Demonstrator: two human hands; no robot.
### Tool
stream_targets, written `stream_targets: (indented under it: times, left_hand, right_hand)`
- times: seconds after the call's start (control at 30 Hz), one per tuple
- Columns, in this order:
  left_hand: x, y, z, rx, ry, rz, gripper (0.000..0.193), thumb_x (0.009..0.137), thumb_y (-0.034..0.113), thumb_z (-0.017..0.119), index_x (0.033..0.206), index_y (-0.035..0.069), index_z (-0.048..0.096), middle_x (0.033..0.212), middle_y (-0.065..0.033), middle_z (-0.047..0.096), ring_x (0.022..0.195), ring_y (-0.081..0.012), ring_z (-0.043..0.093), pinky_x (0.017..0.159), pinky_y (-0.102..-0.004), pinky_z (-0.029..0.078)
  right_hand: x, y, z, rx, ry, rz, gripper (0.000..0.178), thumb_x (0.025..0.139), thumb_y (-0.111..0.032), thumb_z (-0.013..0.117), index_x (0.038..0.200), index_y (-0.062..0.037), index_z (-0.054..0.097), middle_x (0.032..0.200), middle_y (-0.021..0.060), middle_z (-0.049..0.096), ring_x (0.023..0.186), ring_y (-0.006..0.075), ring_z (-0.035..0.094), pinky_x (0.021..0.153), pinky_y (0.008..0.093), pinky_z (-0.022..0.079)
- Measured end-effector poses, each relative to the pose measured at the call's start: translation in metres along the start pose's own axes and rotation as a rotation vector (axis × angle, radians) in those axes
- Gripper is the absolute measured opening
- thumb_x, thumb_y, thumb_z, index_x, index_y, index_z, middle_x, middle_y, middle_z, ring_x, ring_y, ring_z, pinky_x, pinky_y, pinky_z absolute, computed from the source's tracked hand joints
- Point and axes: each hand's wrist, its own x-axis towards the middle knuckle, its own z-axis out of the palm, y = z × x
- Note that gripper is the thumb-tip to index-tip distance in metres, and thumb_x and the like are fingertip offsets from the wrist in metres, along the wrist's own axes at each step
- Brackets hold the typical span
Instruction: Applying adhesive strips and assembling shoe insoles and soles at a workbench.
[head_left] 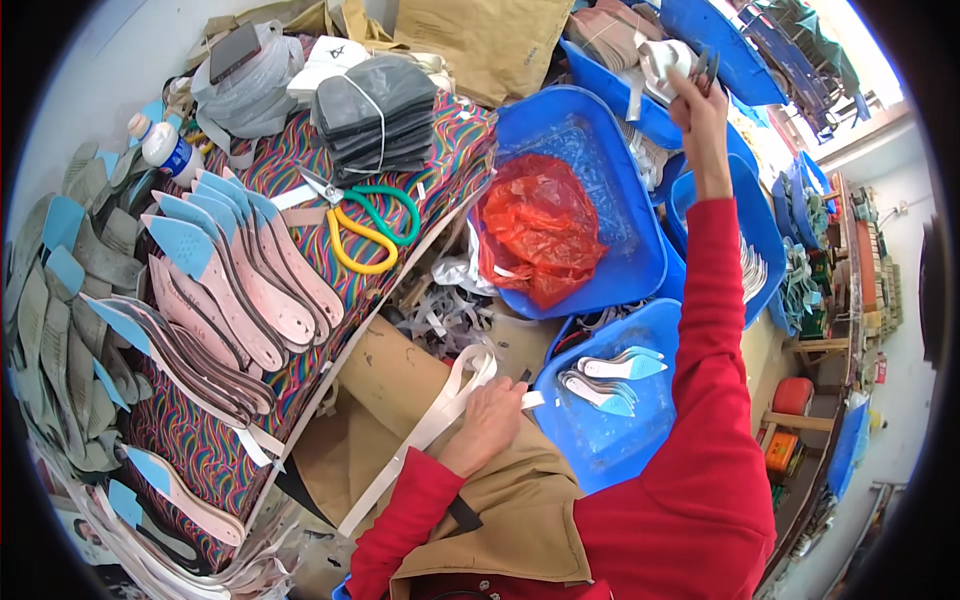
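Observation:
My left hand (490, 425) is closed around a white strap (425, 435) above my lap. The strap loops up beside the knuckles and runs down across the brown apron (525, 505); a short white end sticks out past the fingers. My right arm reaches far to the upper right. There my right hand (700, 115) is closed beside a white roll of tape (662, 65). Dark, narrow tips show at its fingers, too small to name. Below lies a blue bin (650, 450) holding two small stacks of blue-and-white insoles (622, 366).
At left, a patterned table (420, 180) bears pink insoles with blue tips (240, 270), green-and-yellow scissors (360, 225), a tied dark stack (375, 115) and a bottle (165, 148). Grey insoles (70, 330) pile at its far-left edge. A red plastic bag (545, 230) lies in another blue bin (630, 215).

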Motion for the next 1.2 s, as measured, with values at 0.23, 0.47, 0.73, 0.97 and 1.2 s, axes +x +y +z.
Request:
stream_targets:
  times: [0.23, 0.47, 0.73, 0.97, 1.2]
  left_hand:
    - [0.012, 0.015, -0.099, -0.971, 0.436, -0.132, 0.026, 0.094, 0.011, 0.056, 0.114, 0.000, 0.066, 0.100, -0.0078, 0.062, 0.086, -0.0162, 0.055, 0.077, -0.0291, 0.045]
    - [-0.002, 0.017, -0.166, -1.370, 0.667, -0.217, 0.024, 0.097, 0.012, 0.056, 0.111, -0.006, 0.065, 0.094, -0.0081, 0.064, 0.079, -0.0125, 0.054, 0.073, -0.0236, 0.044]
    - [-0.042, 0.007, -0.183, -1.113, 0.990, -0.249, 0.026, 0.100, 0.017, 0.053, 0.107, -0.005, 0.065, 0.089, -0.0110, 0.067, 0.078, -0.0152, 0.059, 0.073, -0.0249, 0.047]
    - [-0.078, 0.003, -0.203, -1.191, 1.317, -0.104, 0.025, 0.099, 0.014, 0.055, 0.107, -0.008, 0.065, 0.091, -0.0152, 0.069, 0.080, -0.0168, 0.062, 0.074, -0.0241, 0.049]
    - [-0.085, 0.000, -0.205, -1.114, 1.312, -0.107, 0.026, 0.101, 0.016, 0.051, 0.110, -0.005, 0.062, 0.091, -0.0179, 0.069, 0.082, -0.0208, 0.066, 0.074, -0.0269, 0.052]
  right_hand:
    - [-0.157, -0.020, 0.070, 0.158, -0.232, 0.319, 0.030, 0.084, -0.006, 0.066, 0.113, 0.0002, 0.062, 0.069, 0.0008, 0.058, 0.048, 0.0018, 0.036, 0.042, 0.0165, 0.023]
    - [-0.252, -0.040, 0.137, 0.312, -0.751, 0.497, 0.032, 0.085, -0.002, 0.063, 0.116, 0.0035, 0.064, 0.080, 0.0058, 0.066, 0.057, 0.0084, 0.056, 0.050, 0.0170, 0.038]
    - [-0.271, -0.055, 0.180, 0.258, -0.638, 0.674, 0.018, 0.089, -0.004, 0.059, 0.102, 0.0034, 0.069, 0.071, 0.0050, 0.063, 0.057, 0.0078, 0.054, 0.052, 0.0167, 0.040]
    - [-0.267, -0.069, 0.207, 0.239, -0.758, 0.538, 0.014, 0.088, -0.007, 0.062, 0.098, -0.0013, 0.071, 0.063, -0.0019, 0.057, 0.056, 0.0017, 0.044, 0.050, 0.0158, 0.029]
    - [-0.297, -0.068, 0.222, 0.109, -1.039, 0.364, 0.016, 0.079, 0.004, 0.068, 0.094, -0.0009, 0.067, 0.078, 0.0004, 0.063, 0.063, 0.0038, 0.048, 0.057, 0.0162, 0.039]
